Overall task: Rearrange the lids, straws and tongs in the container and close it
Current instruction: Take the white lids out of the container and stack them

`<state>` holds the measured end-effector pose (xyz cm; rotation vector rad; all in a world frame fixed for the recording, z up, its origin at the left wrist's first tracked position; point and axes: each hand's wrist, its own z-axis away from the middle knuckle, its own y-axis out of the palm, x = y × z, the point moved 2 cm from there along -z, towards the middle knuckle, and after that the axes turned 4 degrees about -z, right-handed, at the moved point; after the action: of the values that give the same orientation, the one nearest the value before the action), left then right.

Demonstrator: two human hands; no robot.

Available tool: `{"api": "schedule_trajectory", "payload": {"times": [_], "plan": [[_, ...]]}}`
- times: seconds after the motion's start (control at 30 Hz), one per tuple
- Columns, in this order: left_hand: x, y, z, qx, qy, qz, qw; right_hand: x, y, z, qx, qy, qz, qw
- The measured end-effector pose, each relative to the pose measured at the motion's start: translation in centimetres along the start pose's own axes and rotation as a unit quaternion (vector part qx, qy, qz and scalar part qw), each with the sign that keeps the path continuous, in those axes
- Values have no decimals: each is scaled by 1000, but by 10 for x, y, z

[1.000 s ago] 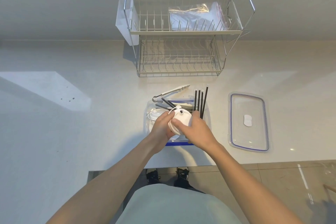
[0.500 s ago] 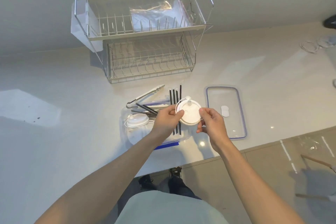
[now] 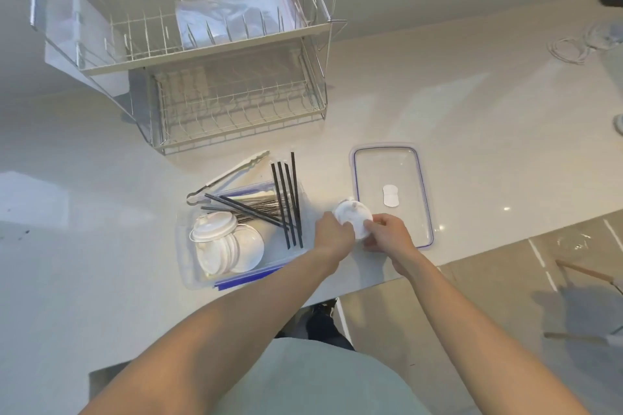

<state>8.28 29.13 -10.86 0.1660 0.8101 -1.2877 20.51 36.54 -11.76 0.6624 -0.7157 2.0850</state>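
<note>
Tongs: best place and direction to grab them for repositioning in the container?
Grip the tongs on the arms sticking out past the container's far rim, coming from above. They lie tilted across that rim with the closed loop end low at left, and the straws crowd the part inside, so the outer half looks freest.

I see soft, even daylight | pale glare patch on counter [image 3: 37, 192] at 9 o'clock | slight motion blur overall | edges bowed by wide lens
</note>
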Motion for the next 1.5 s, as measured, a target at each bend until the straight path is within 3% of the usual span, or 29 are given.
{"api": "schedule_trajectory", "payload": {"times": [0.33, 0.4, 0.57, 0.67, 0.83, 0.97, 1.1, 1.27, 1.4, 1.5], "plan": [[-22, 25, -19, 39, 13, 9, 999, 4, -39, -32, -66, -25, 63, 995], [-24, 24, -16, -10, 8, 40, 999, 11, -37, -30, -42, -36, 44, 997], [-27, 18, -2, -123, 22, 98, 987, 22, 4, -14, 100, -21, 14, 995], [-25, 12, -6, -143, 16, 99, 985, 22, 17, -14, 81, -37, 32, 996], [-16, 11, -22, -89, -14, 51, 995, 19, 2, -24, 18, -53, 66, 996], [-14, 16, -30, -94, -9, -3, 996, 19, -15, -26, -33, -73, 118, 990], [-11, 21, -25, -71, -36, -46, 996, 5, -13, -32, -30, -81, 195, 977], [-15, 15, -13, -53, -28, -105, 993, 4, -6, -28, -47, -68, 197, 977], [-24, 0, 3, -11, 16, -68, 998, 13, -3, -17, -80, -96, 238, 963], [-34, -27, 17, -24, 75, 33, 996, 43, 8, 0, -134, -148, 193, 961]]}}
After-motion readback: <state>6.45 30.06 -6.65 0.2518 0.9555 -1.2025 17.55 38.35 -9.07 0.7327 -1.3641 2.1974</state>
